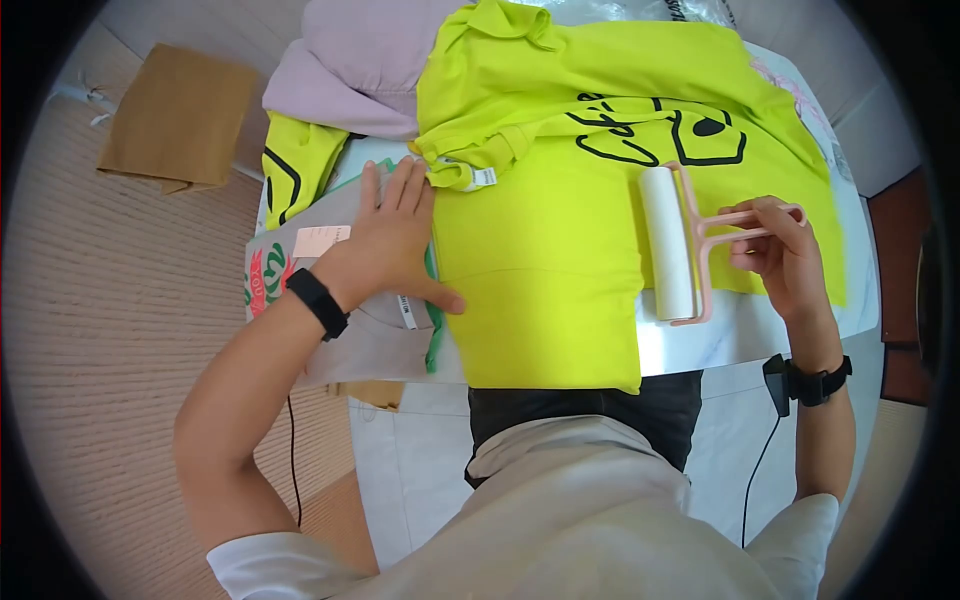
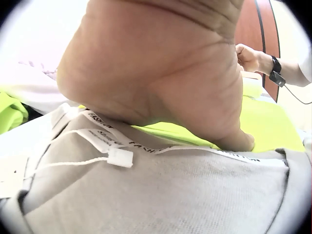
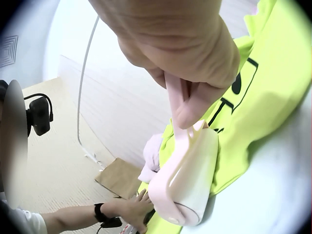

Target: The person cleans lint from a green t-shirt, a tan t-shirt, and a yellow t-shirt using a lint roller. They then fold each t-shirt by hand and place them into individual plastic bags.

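Observation:
A neon yellow garment (image 1: 545, 250) lies folded in front of the person, its lower edge at the table's near side. My right hand (image 1: 785, 240) grips the pink handle of a lint roller (image 1: 672, 245), whose white roll stands over the garment's right edge. Fingers spread, my left hand (image 1: 395, 240) rests over the grey shirt (image 2: 170, 195) beside the yellow one, the thumb reaching onto the yellow fabric. White neck tape and a tag string show on the grey shirt in the left wrist view.
More yellow fabric with black print (image 1: 690, 130) spreads at the back right. A lilac garment (image 1: 370, 60) lies at the back left. Off the table's left side is a brown paper bag (image 1: 180, 115). Cables hang from both wrists.

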A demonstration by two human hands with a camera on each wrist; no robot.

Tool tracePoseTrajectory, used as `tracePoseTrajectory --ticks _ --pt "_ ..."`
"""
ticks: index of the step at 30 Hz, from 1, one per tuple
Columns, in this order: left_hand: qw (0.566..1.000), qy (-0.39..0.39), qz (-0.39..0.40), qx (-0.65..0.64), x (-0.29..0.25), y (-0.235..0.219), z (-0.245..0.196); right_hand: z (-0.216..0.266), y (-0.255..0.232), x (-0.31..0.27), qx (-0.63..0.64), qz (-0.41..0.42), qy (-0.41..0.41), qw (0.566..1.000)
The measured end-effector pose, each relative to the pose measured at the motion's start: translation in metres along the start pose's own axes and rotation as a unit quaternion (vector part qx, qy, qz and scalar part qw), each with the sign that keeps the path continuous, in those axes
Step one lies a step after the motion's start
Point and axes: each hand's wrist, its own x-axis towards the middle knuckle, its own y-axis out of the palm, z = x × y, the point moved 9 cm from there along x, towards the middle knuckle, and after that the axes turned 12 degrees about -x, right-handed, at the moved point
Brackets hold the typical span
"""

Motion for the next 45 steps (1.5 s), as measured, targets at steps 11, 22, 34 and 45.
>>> tracePoseTrajectory --ticks 11,22,34,45 --pt "0.959 0.122 -0.044 -0.254 0.012 -0.039 -0.108 0.017 0.044 -0.002 0.052 0.037 -0.028 0.998" --pt "0.984 0.109 0.009 -0.144 0.035 0.011 -0.095 -0.016 0.0 0.008 0.06 0.042 0.015 0.997" --pt "0.979 0.099 0.021 -0.175 0.037 0.008 -0.097 -0.009 -0.128 0.001 0.053 -0.017 -0.046 0.997" --pt "0.981 0.106 0.041 -0.157 0.039 0.011 -0.096 -0.015 0.003 0.019 0.073 0.067 0.016 0.995"
